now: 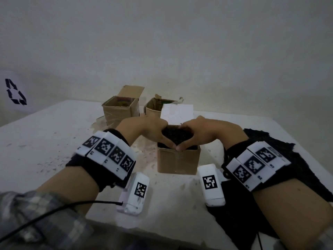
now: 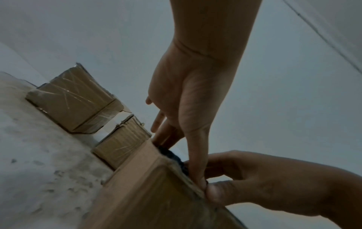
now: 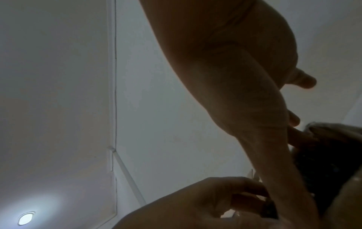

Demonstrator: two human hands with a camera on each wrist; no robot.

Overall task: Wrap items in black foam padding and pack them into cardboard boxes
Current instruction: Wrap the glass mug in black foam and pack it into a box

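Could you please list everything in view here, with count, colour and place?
Near box: one, brown cardboard, open, table centre, under the hands.
Foam bundle: one, black, in the near box's mouth, between the hands.
Far boxes: two, brown, taped, open; one back left, one to its right.
White block: one, behind the near box; what it is cannot be told.
Foam sheet: one, black, on the table under the right forearm.
Table: one, white, scuffed.
Recycling sign: one, black on white, far left.
Ceiling lamp: one, lit, right wrist view.
Wrist bands: two, white with black markers, one per wrist.
Hands: left and right, both pressing the foam bundle into the box.
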